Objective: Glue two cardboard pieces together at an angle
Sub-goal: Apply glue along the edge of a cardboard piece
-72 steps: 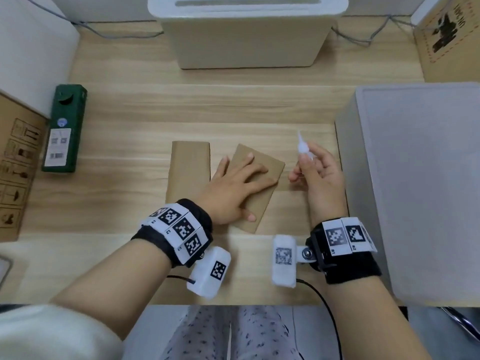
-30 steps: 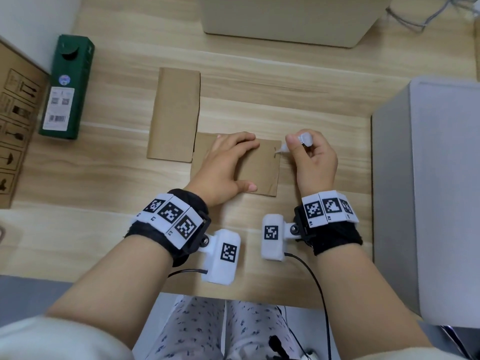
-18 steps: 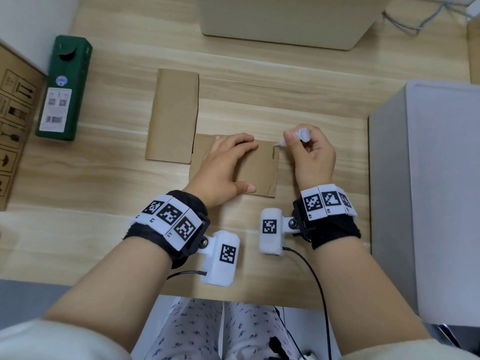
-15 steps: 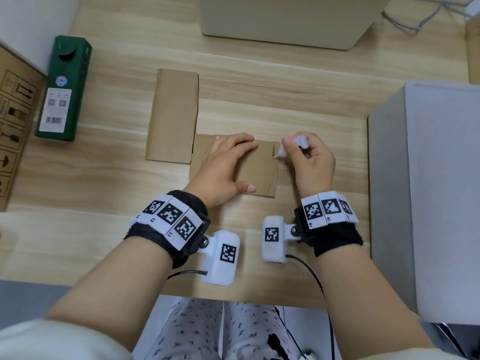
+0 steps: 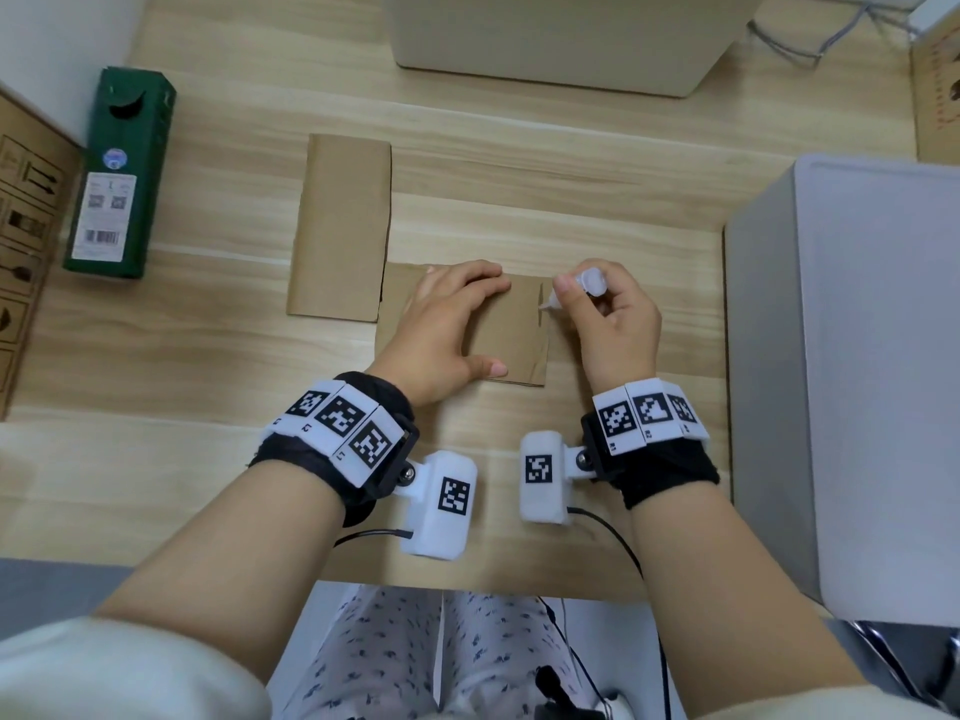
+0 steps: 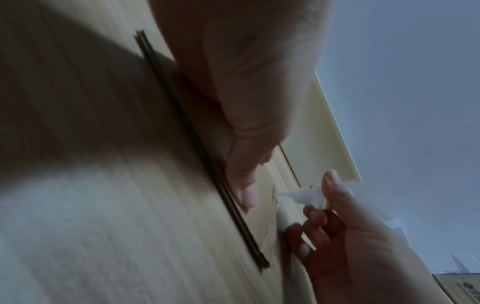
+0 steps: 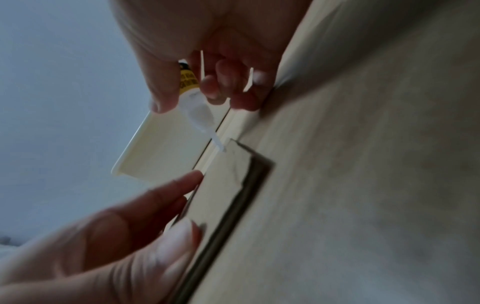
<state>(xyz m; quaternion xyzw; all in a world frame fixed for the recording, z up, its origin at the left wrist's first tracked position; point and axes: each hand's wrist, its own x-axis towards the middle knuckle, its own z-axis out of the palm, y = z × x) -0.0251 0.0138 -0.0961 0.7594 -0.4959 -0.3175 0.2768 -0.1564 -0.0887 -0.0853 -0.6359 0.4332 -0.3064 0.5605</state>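
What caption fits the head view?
Left hand presses cardboard piece flat; right hand runs glue tube along its edge.

I see two plain brown cardboard rectangles (image 5: 340,231) (image 5: 511,335) on my pale, wood-grained tabletop (image 5: 571,200) — streaked in lighter and darker beige bands. The small glue tube (image 7: 191,92) in my right hand (image 5: 615,324) is translucent white at the nozzle, with a yellow label printed in black. Both black wristbands (image 5: 337,439) (image 5: 660,444) carry white tiles with black square-code patterns. At far left lies a dark green carton (image 5: 119,174) bearing a white barcode label — a pale grey box (image 5: 852,356) sits right. My trousers (image 5: 415,652) are white, dotted with small dark flecks.
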